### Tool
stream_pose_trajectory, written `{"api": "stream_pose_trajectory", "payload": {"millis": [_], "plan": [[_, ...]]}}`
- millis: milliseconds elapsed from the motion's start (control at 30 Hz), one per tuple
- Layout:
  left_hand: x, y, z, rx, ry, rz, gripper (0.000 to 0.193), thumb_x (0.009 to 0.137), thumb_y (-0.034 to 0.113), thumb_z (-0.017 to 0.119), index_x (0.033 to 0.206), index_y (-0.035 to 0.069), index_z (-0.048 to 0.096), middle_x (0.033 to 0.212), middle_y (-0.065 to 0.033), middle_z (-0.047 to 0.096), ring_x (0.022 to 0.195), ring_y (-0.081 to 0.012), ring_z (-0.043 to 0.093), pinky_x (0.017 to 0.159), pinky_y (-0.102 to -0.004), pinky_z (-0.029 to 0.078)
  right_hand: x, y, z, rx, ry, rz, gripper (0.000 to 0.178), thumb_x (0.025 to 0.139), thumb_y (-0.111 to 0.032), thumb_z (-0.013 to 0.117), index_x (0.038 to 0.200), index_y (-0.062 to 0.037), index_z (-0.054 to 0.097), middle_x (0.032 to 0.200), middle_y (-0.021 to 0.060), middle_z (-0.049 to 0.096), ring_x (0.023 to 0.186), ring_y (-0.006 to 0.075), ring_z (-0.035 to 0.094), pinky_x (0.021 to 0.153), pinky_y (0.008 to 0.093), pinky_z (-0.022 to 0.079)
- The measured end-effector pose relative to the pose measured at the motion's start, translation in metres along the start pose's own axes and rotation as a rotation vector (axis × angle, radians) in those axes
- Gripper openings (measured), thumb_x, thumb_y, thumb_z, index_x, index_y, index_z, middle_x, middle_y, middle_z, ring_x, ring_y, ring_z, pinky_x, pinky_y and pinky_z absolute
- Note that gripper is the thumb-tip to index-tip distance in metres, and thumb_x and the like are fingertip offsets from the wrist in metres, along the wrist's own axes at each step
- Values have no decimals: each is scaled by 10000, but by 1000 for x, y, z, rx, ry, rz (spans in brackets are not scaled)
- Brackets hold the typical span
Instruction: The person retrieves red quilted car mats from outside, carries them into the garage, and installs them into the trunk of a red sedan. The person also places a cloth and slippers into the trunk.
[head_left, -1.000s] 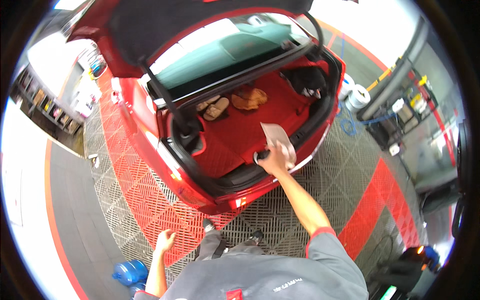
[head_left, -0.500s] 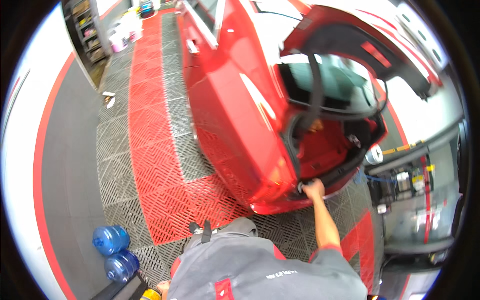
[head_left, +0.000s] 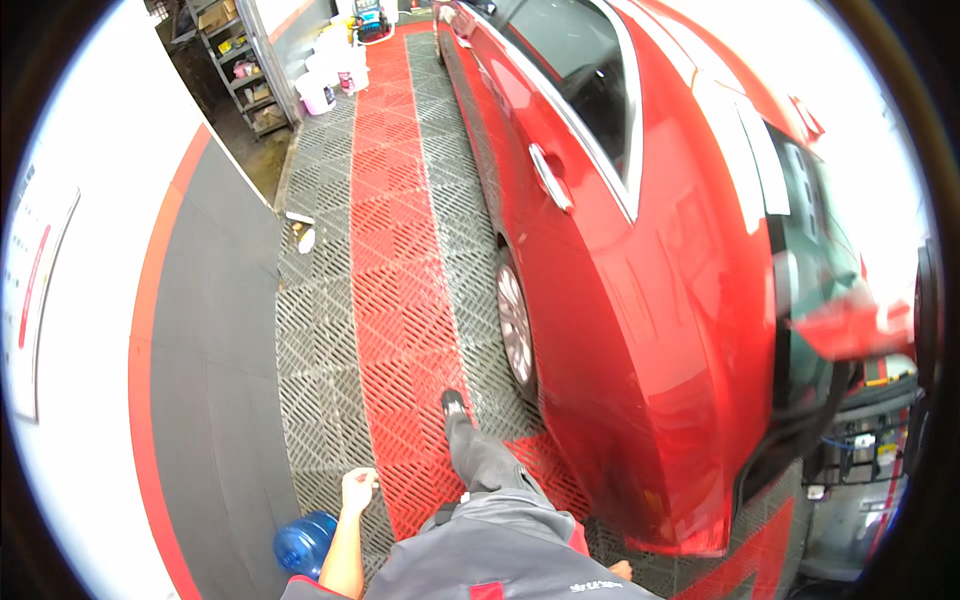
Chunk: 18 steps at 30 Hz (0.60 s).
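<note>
My left hand (head_left: 358,490) hangs over the floor on the left, its fingers loosely curled and nothing visible in them. Below it a blue water jug (head_left: 305,545) lies by the wall. Only a small part of my right hand (head_left: 622,570) shows beside my body at the lower edge; its fingers are mostly hidden. The red car (head_left: 640,330) stands just to the right, with a chrome door handle (head_left: 551,178) and a rear wheel (head_left: 514,325) on its near side. Its raised trunk lid (head_left: 850,325) is blurred at the right. Neither hand touches the car.
A red and grey grated floor (head_left: 400,330) runs forward between the car and the grey wall panel (head_left: 220,360). Ahead on the left are a doorway with a shelf rack (head_left: 245,75) and several buckets (head_left: 318,92). Small white items (head_left: 304,238) lie by the wall.
My right hand has left the rear edge of the trunk and dropped beside my body. My left hand has swung forward into view. I have moved along the car's left side, one foot forward.
</note>
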<state>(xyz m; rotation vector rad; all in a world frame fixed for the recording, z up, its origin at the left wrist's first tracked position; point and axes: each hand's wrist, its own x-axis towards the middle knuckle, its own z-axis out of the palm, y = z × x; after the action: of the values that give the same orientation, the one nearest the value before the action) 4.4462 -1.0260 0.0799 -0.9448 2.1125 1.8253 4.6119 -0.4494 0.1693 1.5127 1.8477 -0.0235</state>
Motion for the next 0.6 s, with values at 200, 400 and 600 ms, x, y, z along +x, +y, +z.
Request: {"api": "stream_pose_trajectory", "payload": {"millis": [200, 400, 600], "plan": [[149, 146, -62, -5, 45, -19, 125, 875, 57, 537, 823, 6, 639, 741, -49, 654, 583, -101, 598, 505, -225, 451, -91, -328, -80, 366, 25, -779, 520, 631, -421, 717, 953, -32, 592, 995, 194, 571, 929, 348, 571, 803, 407, 484], [285, 156, -113, 171, 52, -360, 152, 841, 44, 482, 828, -4, 626, 719, -81, 643, 489, -135, 570, 423, -270, 447, -211, -667, -259, 765, 477, -1580, 417, 599, -120, 675, 976, -19, 528, 914, 157, 511, 878, 334, 527, 780, 387, 458], [431, 218, -174, 267, 103, -481, 161, 795, 46, 453, 809, 25, 612, 652, -92, 628, 466, -156, 559, 364, -290, 410, -277, -896, -330, 870, 553, -1509, 444, 626, -120, 692, 1032, -42, 530, 964, 154, 518, 902, 333, 557, 786, 384, 472]]}}
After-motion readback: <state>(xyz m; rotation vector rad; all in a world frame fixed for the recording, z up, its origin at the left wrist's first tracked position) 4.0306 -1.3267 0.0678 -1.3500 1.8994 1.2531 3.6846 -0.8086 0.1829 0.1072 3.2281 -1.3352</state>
